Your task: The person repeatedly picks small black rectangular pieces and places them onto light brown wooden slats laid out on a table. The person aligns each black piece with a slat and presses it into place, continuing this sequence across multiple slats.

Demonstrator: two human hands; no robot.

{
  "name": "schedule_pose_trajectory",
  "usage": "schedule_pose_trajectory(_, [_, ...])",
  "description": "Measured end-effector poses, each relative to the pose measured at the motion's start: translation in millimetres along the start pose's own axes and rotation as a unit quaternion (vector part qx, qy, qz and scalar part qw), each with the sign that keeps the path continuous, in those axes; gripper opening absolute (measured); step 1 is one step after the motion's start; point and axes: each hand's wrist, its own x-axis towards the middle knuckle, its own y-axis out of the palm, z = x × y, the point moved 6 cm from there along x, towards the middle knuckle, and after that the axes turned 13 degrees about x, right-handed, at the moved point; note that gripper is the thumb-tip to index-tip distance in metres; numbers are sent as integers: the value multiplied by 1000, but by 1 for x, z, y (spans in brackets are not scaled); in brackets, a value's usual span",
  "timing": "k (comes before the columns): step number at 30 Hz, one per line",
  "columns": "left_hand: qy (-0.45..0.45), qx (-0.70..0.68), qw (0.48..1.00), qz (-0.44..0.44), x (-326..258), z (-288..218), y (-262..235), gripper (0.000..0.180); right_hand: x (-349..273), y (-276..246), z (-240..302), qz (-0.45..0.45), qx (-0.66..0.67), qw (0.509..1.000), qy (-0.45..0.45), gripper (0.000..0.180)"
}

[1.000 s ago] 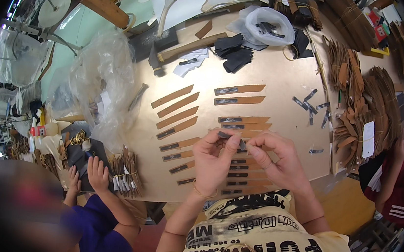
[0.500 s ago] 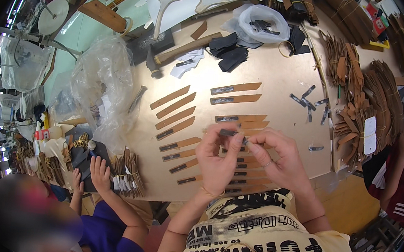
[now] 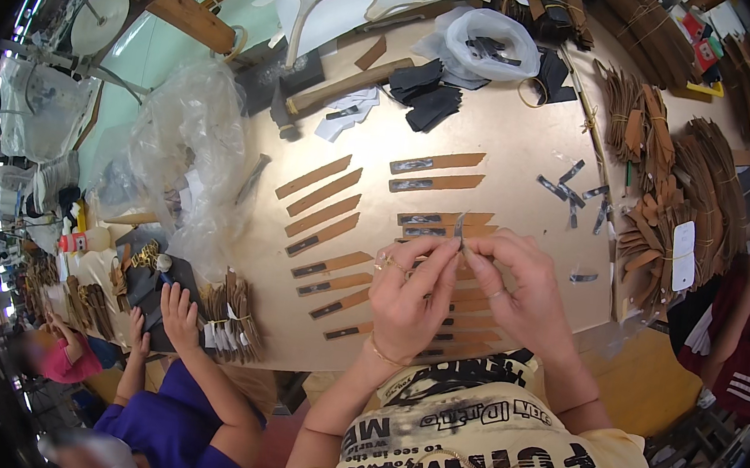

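Above the worktable, my left hand [image 3: 412,293] and my right hand [image 3: 520,286] meet with fingertips pinched together. Between them is a small dark strip [image 3: 459,227], turned on edge and curving upward; the fingers hide its lower part. Brown tapered strips, likely leather, lie around and under my hands. The left column [image 3: 324,199] has bare strips at its far end and strips with dark patches nearer me. In the right column, the far brown strips [image 3: 456,161] bear shiny dark patches; my hands partly cover the nearer ones. Several loose dark pieces [image 3: 573,194] lie to the right.
A hammer [image 3: 344,89], black pieces [image 3: 431,94] and a white plastic bag [image 3: 495,50] lie at the back. Crumpled clear plastic [image 3: 187,150] covers the left. Bundled brown strips [image 3: 670,206] crowd the right. Co-workers stand at left [image 3: 191,416] and right [image 3: 743,337].
The dark strip has gone from lying roughly level between my hands to standing on edge. My fingertips have come closer together. The co-worker at left has leaned lower in view.
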Motion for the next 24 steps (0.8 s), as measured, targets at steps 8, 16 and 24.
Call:
schedule_pose_trajectory(8, [-12,-19,1000,4,0,5,1,24,3,3,2,-12,-44,998,-37,11])
schedule_pose_trajectory(16, [-121,-120,984,47,0,14,2,19,5,9,2,-7,-76,996,-53,10])
schedule_pose_trajectory(24, [-130,-122,983,31,0,21,1,14,5,13,2,5,-92,995,-42,11])
